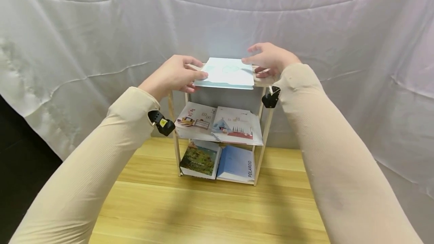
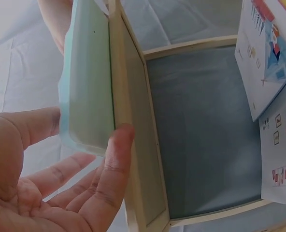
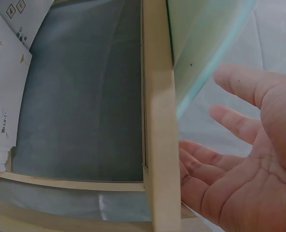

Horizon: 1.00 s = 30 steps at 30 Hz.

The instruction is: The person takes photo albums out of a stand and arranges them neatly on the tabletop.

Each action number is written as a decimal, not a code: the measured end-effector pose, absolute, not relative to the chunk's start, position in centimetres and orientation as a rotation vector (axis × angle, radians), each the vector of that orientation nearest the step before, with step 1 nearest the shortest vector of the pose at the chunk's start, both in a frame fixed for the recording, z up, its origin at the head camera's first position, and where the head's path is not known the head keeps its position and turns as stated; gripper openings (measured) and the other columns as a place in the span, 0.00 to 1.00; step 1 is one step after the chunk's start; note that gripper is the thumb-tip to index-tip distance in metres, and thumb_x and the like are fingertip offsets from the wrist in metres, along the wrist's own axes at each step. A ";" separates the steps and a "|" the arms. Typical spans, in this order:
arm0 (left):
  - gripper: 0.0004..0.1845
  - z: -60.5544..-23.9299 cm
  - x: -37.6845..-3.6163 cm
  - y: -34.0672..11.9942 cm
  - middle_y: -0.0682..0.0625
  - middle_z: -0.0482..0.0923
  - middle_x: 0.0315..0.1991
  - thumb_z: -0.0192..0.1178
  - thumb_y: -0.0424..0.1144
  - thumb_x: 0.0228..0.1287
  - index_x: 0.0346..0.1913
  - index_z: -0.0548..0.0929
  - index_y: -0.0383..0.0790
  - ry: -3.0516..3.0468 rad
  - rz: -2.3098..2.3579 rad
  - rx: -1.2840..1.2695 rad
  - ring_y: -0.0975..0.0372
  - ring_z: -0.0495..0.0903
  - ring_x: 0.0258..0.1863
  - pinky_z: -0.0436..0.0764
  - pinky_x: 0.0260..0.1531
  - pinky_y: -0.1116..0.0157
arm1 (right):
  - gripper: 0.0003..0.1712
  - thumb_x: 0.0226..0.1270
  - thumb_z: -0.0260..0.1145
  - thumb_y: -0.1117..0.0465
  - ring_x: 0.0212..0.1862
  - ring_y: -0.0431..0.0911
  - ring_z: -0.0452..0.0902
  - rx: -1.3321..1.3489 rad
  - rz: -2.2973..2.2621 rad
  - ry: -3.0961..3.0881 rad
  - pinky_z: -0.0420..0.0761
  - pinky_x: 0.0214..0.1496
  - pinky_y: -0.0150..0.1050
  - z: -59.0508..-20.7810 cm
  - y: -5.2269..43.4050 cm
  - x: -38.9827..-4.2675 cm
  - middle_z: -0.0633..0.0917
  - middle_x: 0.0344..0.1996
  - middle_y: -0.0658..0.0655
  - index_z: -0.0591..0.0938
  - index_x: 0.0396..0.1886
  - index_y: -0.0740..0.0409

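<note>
A thin light-blue book (image 1: 227,71) lies flat on the top board of a small wooden shelf (image 1: 260,150). My left hand (image 1: 174,76) is at the book's left edge, with the thumb on the cover and the fingers reaching under the board's edge. In the left wrist view the book (image 2: 87,87) sits between that thumb and an extended finger (image 2: 119,145) that touches the top board (image 2: 131,159). My right hand (image 1: 269,59) touches the book's far right corner with loosely spread fingers. The right wrist view shows its open palm (image 3: 239,183) beside the board (image 3: 157,121) and the book (image 3: 206,43).
The middle shelf holds two illustrated booklets (image 1: 196,118) (image 1: 235,125). On the bottom shelf lie a green-covered book (image 1: 200,157) and a blue one marked POLAROID (image 1: 237,163). The shelf stands on a wooden table (image 1: 203,206). A white cloth (image 1: 101,29) hangs behind.
</note>
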<state>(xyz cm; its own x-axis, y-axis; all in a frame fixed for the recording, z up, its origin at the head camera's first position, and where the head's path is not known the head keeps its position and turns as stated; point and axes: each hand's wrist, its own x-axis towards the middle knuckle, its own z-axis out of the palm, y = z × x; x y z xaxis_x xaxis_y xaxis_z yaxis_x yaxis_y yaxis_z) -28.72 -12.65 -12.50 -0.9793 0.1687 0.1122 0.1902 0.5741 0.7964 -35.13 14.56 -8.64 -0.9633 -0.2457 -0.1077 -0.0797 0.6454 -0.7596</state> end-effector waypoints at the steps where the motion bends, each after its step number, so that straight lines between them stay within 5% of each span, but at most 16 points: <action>1: 0.30 -12.5 -28.8 -12.6 0.42 0.81 0.68 0.66 0.44 0.78 0.77 0.73 0.43 -2.765 -1.424 -0.310 0.61 0.86 0.40 0.89 0.36 0.71 | 0.47 0.83 0.62 0.48 0.53 0.46 0.72 -0.259 -1.237 2.650 0.86 0.40 0.31 -8.7 14.6 -35.2 0.67 0.68 0.55 0.48 0.90 0.39; 14: 0.28 -12.4 -29.6 -11.8 0.42 0.81 0.61 0.67 0.39 0.76 0.73 0.77 0.31 -2.730 -1.599 -0.235 0.65 0.81 0.34 0.90 0.42 0.71 | 0.47 0.82 0.63 0.48 0.61 0.47 0.70 -0.266 -1.222 2.668 0.85 0.43 0.31 -8.7 13.7 -35.8 0.63 0.78 0.54 0.48 0.90 0.39; 19: 0.27 -12.3 -29.8 -11.7 0.45 0.76 0.72 0.67 0.38 0.76 0.72 0.77 0.30 -2.727 -1.641 -0.217 0.67 0.76 0.26 0.88 0.37 0.73 | 0.47 0.82 0.63 0.49 0.50 0.42 0.74 -0.206 -1.319 2.603 0.83 0.43 0.28 -8.6 14.1 -35.7 0.69 0.67 0.53 0.50 0.90 0.42; 23: 0.24 -12.3 -30.0 -11.4 0.45 0.78 0.70 0.67 0.37 0.76 0.69 0.80 0.30 -2.721 -1.674 -0.213 0.67 0.78 0.27 0.88 0.37 0.73 | 0.44 0.82 0.64 0.51 0.32 0.38 0.73 -0.146 -1.416 2.514 0.78 0.36 0.27 -8.3 14.4 -35.8 0.71 0.50 0.50 0.53 0.88 0.44; 30: 0.24 -12.4 -30.1 -11.3 0.46 0.79 0.56 0.68 0.36 0.75 0.68 0.80 0.29 -2.699 -1.695 -0.189 0.65 0.82 0.36 0.90 0.41 0.71 | 0.40 0.81 0.65 0.51 0.35 0.37 0.73 -0.094 -1.437 2.483 0.76 0.37 0.26 -8.1 14.4 -36.2 0.70 0.58 0.50 0.58 0.85 0.42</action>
<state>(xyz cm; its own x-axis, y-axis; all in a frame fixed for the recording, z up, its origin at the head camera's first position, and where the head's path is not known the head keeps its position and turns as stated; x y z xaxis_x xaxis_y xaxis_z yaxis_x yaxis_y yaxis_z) -30.13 -11.26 -12.36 -0.9916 0.1275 0.0196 0.0730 0.4297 0.9000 -36.24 14.36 -8.11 -0.9614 -0.1895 -0.1997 0.0787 0.5060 -0.8590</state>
